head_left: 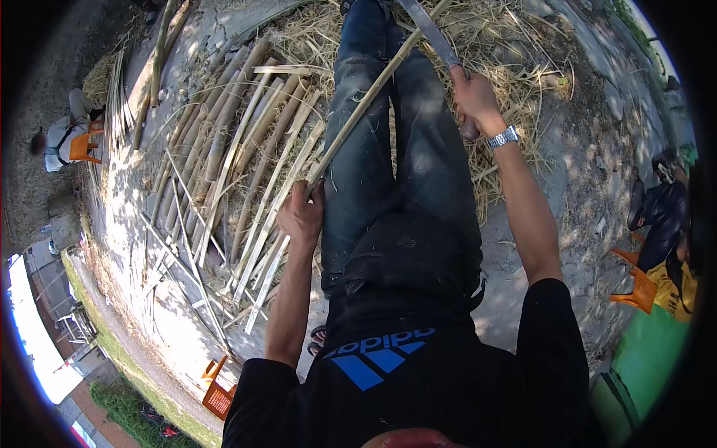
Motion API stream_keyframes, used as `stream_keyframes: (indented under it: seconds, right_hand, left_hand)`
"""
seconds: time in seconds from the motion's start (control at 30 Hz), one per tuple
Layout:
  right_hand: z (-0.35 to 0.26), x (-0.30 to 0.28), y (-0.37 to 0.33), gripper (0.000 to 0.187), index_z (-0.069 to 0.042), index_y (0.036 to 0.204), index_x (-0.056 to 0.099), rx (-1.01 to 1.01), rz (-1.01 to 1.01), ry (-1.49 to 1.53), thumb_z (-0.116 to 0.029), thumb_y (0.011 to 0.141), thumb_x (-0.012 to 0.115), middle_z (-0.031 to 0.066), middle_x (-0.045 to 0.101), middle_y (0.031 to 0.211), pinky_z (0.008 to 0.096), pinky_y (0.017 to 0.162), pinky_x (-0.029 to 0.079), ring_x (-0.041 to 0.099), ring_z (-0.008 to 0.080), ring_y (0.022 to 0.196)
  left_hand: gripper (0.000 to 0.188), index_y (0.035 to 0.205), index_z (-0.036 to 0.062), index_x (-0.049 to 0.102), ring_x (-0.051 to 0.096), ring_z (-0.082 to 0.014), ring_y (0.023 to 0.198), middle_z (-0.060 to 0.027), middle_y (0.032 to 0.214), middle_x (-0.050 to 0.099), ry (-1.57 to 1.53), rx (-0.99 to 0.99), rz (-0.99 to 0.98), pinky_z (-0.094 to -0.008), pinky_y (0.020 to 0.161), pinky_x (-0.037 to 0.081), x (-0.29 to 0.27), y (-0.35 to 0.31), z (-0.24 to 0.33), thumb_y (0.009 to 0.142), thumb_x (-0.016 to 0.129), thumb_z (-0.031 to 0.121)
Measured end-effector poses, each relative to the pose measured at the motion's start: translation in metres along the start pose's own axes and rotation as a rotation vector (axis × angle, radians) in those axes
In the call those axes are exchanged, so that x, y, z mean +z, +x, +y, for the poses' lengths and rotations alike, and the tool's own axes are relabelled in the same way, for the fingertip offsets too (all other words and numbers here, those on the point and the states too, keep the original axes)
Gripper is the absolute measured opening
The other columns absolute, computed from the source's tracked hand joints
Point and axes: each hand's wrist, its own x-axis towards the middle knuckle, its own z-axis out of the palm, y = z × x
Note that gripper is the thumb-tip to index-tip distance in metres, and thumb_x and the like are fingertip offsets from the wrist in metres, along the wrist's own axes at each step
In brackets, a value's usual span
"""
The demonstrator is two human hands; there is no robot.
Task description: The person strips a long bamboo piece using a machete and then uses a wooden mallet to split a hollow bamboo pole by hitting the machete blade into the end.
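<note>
My left hand [301, 213] is closed around the near end of a long split bamboo strip [373, 91]. The strip slants up and to the right across my jeans, between my knees and out past the upper edge of the view. In my right hand [478, 101], with a metal watch on the wrist, is the handle of a long knife [432, 33]. Its flat grey blade points away and to the left, passing close to the far part of the strip. Whether blade and strip touch, I cannot tell.
Left of my legs lies a pile of bamboo poles [213, 134] with loose pale strips [258, 246] on and beside it. Shavings [515, 97] litter the concrete ground. People sit at far left and far right on orange chairs; another orange chair [217, 396] stands at lower left.
</note>
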Motion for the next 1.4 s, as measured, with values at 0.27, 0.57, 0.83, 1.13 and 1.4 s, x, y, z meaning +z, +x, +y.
stream_keyframes:
  seconds: [0.27,0.57,0.83,1.13,1.4]
  right_hand:
    - [-0.001,0.085,-0.101,0.058,0.007,0.071,0.063,-0.267,-0.489,-0.362,-0.044,0.099,0.058,0.0230,0.061,0.061,0.0456,0.054,0.051,0.064,0.0377,0.053]
    - [0.000,0.074,-0.104,0.055,0.006,0.071,0.066,-0.370,-0.359,-0.398,-0.042,0.097,0.061,0.0270,0.062,0.067,0.0508,0.063,0.049,0.062,0.0470,0.066]
    - [0.000,0.017,-0.039,0.062,0.004,0.068,0.062,-0.129,-0.082,-0.238,-0.050,0.098,0.058,0.0137,0.056,0.050,0.0396,0.046,0.046,0.061,0.0261,0.044]
    - [-0.016,0.042,-0.042,0.058,0.003,0.070,0.060,-0.124,-0.067,-0.177,-0.045,0.102,0.054,0.0156,0.058,0.052,0.0412,0.042,0.047,0.060,0.0276,0.041]
    - [-0.013,0.081,-0.071,0.052,0.000,0.076,0.068,-0.424,-0.202,-0.514,-0.046,0.099,0.058,0.0193,0.066,0.066,0.0496,0.065,0.053,0.065,0.0427,0.068]
  left_hand:
    - [0.037,0.098,0.0079,0.068,0.070,-0.0407,0.070,-0.0200,0.073,0.070,-0.103,-0.052,-0.247,-0.0485,0.061,0.053,-0.019,0.009,-0.005,0.088,0.075,0.043]
    - [0.036,0.102,0.0010,0.067,0.073,-0.0368,0.078,-0.0198,0.085,0.074,-0.322,-0.181,-0.773,-0.0435,0.070,0.055,-0.065,-0.052,-0.126,0.093,0.072,0.036]
    - [0.016,0.095,0.0048,0.072,0.072,-0.0347,0.072,-0.0164,0.078,0.073,-0.290,-0.134,-0.284,-0.0404,0.064,0.055,-0.045,-0.076,-0.133,0.089,0.074,0.020]
    - [0.019,0.101,0.0090,0.076,0.072,-0.0358,0.070,-0.0180,0.084,0.073,-0.169,-0.001,-0.100,-0.0412,0.059,0.055,-0.026,-0.061,-0.119,0.087,0.078,0.021]
    - [0.025,0.081,0.0045,0.065,0.065,-0.0414,0.059,-0.0204,0.064,0.064,-0.253,-0.001,-0.211,-0.0469,0.052,0.048,-0.019,-0.064,-0.099,0.089,0.077,0.025]
